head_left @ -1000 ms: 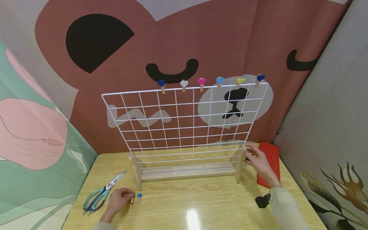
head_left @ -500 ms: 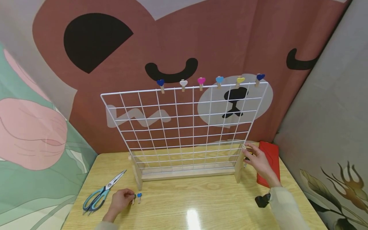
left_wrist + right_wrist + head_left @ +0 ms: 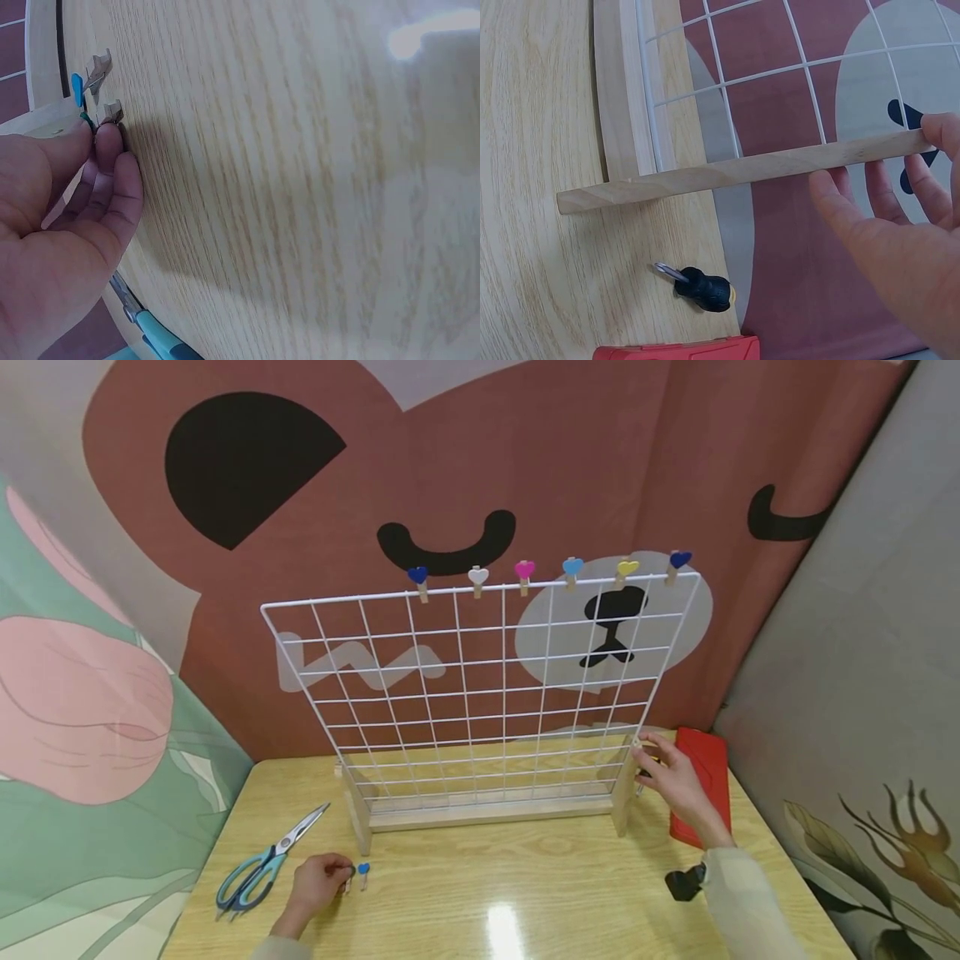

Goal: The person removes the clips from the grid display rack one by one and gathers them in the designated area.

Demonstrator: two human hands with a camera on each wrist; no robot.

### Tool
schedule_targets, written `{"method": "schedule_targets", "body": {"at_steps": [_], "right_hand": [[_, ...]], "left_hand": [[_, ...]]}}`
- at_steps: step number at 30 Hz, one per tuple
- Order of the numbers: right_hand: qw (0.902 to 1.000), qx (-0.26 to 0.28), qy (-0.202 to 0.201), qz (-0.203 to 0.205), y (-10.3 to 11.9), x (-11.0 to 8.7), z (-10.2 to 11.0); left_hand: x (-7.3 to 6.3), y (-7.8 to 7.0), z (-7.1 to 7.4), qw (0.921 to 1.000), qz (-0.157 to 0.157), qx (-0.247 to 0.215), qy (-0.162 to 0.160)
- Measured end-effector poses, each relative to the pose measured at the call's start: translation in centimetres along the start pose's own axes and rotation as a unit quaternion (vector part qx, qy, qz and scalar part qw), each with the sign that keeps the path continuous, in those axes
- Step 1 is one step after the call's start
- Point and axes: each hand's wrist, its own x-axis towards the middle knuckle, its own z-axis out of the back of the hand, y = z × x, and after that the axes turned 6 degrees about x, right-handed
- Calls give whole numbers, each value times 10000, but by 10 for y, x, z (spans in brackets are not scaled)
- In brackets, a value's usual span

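My left hand (image 3: 318, 883) pinches a small wooden clothespin (image 3: 112, 111) with a green heart, low over the table at the front left. Just beyond its fingertips lies another clothespin with a blue heart (image 3: 363, 869). My right hand (image 3: 675, 777) touches the upper end of the wooden side post (image 3: 735, 172) of the rack, its fingers bent lightly against the wood. The rack's white wire grid (image 3: 480, 693) leans back from its wooden base. Along the right part of its top bar stand several heart clothespins, among them a white one (image 3: 477, 578) and a yellow one (image 3: 627, 572).
Scissors (image 3: 273, 864) with teal handles lie left of my left hand. Behind my right hand are a red case (image 3: 701, 789) and a stubby screwdriver (image 3: 705, 290). A black object (image 3: 684, 885) sits by the right sleeve. A printed curtain (image 3: 585, 460) hangs behind the table.
The left hand has shifted very slightly right with the clothespin in its fingers. My right hand stays at the side post, and the view has moved slightly.
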Motion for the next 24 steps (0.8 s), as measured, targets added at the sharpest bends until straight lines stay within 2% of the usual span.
{"method": "schedule_targets", "body": {"at_steps": [10,14,19,24], "right_hand": [[10000,-30,2,35,2,-2,0],[10000,5,32,-12,2,-2,0],[10000,87,2,-28,1,-1,2],[10000,92,25,6,0,-1,1]], "left_hand": [[-2,-2,4,9997,108,195,-27],[-2,2,7,9995,101,273,-123],[-5,6,12,9991,80,214,-365],[-12,-3,21,9973,104,-117,-713]]}}
